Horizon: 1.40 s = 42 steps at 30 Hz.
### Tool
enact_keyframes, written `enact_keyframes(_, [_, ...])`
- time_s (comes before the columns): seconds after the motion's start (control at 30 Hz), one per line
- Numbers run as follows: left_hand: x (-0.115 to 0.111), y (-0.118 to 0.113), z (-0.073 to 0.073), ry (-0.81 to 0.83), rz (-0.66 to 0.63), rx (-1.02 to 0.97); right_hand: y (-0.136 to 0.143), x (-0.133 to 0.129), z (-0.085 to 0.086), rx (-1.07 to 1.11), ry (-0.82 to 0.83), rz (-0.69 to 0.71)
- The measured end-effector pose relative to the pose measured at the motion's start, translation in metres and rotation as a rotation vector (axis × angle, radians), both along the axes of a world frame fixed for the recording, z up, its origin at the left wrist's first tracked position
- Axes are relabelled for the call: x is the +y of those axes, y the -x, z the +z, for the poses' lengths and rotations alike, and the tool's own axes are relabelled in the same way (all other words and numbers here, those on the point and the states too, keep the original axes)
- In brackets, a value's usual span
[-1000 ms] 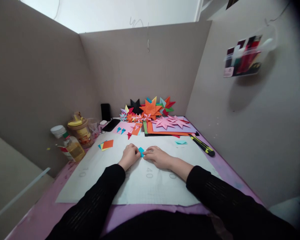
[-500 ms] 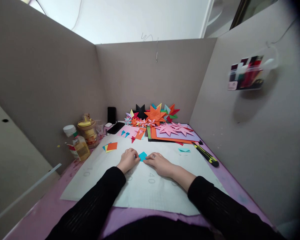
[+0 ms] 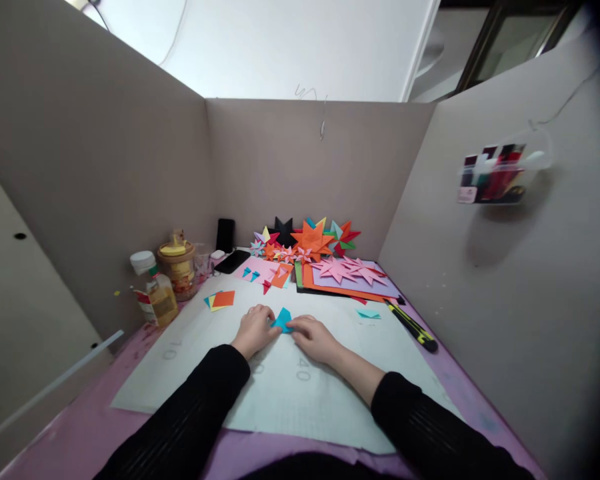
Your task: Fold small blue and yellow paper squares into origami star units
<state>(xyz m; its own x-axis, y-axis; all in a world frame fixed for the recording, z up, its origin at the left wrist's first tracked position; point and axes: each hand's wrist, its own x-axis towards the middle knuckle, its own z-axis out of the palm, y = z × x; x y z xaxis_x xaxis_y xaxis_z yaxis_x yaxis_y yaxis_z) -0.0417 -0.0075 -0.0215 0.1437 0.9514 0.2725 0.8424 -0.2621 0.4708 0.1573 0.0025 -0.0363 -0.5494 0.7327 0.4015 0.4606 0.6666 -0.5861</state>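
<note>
Turned askew since the earlier frame is the blue paper (image 3: 283,320). A white sheet (image 3: 325,408) spreads beneath the right hand (image 3: 314,338) and left hand (image 3: 255,331), whose fingertips pinch the paper between them — a cutter (image 3: 413,327) lies right of both, an orange square (image 3: 225,299) beyond the left.

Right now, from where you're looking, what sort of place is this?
Probably a papercraft desk in a partitioned nook: folded paper stars are gathered at the back, a black-and-yellow cutter lies toward the right, and gray panels rise on three sides.
</note>
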Motion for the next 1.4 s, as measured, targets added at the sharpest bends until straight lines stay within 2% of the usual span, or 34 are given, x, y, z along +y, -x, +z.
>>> enact_keyframes(0.07, [0.002,-0.001,-0.002,-0.028,0.006,-0.133,0.006,0.001,0.001,0.107,0.104,-0.074])
enact_keyframes(0.17, [0.005,-0.006,-0.005,-0.010,-0.018,-0.452,0.012,0.001,0.003,0.279,0.263,-0.150])
enact_keyframes(0.23, [0.006,-0.011,-0.006,0.068,-0.079,-0.625,0.014,0.001,0.004,0.376,0.340,-0.126])
enact_keyframes(0.3, [0.004,-0.017,-0.006,0.139,-0.144,-0.702,0.016,0.000,0.004,0.454,0.381,-0.095])
enact_keyframes(0.4, [-0.001,-0.022,-0.002,0.171,-0.185,-0.722,0.017,-0.003,0.005,0.546,0.408,-0.094])
enact_keyframes(0.6, [-0.008,-0.027,0.006,0.218,-0.173,-0.788,0.018,-0.005,0.011,0.587,0.395,-0.099])
enact_keyframes(0.87, [-0.006,-0.023,0.009,0.264,-0.100,-0.897,-0.003,0.006,0.017,0.654,0.437,-0.170])
enact_keyframes(0.97, [-0.007,-0.023,0.011,0.259,-0.095,-0.918,0.000,0.006,0.017,0.607,0.414,-0.147])
enact_keyframes(1.13, [-0.008,-0.027,0.012,0.257,-0.166,-0.882,0.011,0.003,0.016,0.470,0.397,-0.119])
enact_keyframes(1.3, [-0.006,-0.024,0.009,0.244,-0.146,-0.869,0.002,0.009,0.015,0.545,0.461,-0.191])
enact_keyframes(1.4, [-0.006,-0.024,0.011,0.189,-0.133,-0.798,0.002,0.008,0.014,0.581,0.472,-0.156])
